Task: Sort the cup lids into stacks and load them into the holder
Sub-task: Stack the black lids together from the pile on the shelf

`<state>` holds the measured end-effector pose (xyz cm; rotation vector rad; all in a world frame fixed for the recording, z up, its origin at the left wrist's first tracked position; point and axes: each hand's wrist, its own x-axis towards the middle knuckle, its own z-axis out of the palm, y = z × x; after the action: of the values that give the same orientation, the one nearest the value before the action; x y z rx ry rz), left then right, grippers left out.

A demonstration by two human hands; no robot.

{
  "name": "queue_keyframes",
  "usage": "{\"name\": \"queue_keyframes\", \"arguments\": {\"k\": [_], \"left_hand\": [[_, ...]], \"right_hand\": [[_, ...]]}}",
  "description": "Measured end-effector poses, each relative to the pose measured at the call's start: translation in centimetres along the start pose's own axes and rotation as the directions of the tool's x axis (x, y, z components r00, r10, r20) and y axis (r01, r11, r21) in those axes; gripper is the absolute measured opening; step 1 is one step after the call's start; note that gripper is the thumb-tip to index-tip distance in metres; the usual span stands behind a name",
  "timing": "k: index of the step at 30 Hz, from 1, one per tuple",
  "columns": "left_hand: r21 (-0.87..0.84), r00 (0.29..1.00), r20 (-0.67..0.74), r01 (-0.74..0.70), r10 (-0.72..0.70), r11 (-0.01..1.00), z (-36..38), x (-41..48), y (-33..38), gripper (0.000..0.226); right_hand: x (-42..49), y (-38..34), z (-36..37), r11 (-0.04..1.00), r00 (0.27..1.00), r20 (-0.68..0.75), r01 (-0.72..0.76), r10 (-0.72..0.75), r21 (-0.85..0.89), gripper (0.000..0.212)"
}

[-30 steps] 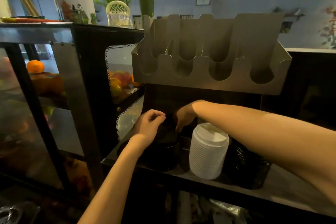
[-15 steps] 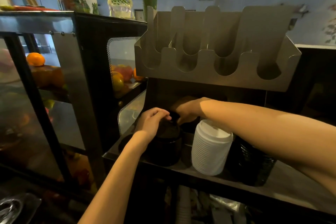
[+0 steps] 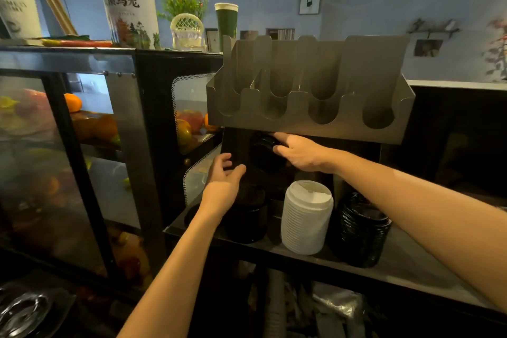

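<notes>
Since a second ago, a short stack of black lids [image 3: 263, 151] has been lifted to frame centre, gripped by the right hand [image 3: 301, 153]. The left hand [image 3: 223, 181] is held open just below-left. The holder [image 3: 307, 107] lies directly above, nearer the right hand. The stack's axis appears tipped sideways.

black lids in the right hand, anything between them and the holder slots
Yes: the black lids in the right hand sit just below the holder, whose base and front wall block a straight lift.
</notes>
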<state>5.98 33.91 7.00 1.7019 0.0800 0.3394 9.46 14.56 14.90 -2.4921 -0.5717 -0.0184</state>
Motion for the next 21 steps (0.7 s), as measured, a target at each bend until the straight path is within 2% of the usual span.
{"name": "queue_keyframes", "arguments": {"k": [4,8,12,16,19,21], "left_hand": [[0.03,0.995,0.061,0.073,-0.075,0.997,-0.1,-0.6,1.2,0.066],[0.036,0.995,0.072,0.069,-0.071,0.997,-0.2,-1.4,1.4,0.07],[0.028,0.998,0.058,0.01,-0.012,1.0,-0.6,-2.0,1.3,0.065],[0.013,0.99,-0.052,-0.13,0.13,0.991,-1.1,-2.6,1.6,0.052],[-0.013,0.977,-0.119,-0.18,0.177,0.984,-1.5,-3.0,1.8,0.046],[-0.019,0.975,-0.133,-0.181,0.177,0.983,-1.6,-3.0,1.8,0.048]], "right_hand": [[-1.2,-0.4,-0.1,0.975,0.998,0.056,-0.034,0.022,0.22,0.05],[-2.0,-1.3,0.2,0.975,0.994,0.112,-0.006,-0.02,0.221,0.051],[-2.5,-1.8,0.3,0.971,0.991,0.122,0.029,-0.06,0.239,0.051],[-2.6,-2.1,0.2,0.913,0.988,0.14,0.001,-0.063,0.408,0.046],[-2.9,-2.4,1.0,0.899,0.996,0.077,0.009,-0.048,0.438,0.044],[-2.9,-2.5,1.6,0.906,0.999,0.017,0.031,-0.043,0.423,0.036]]}}
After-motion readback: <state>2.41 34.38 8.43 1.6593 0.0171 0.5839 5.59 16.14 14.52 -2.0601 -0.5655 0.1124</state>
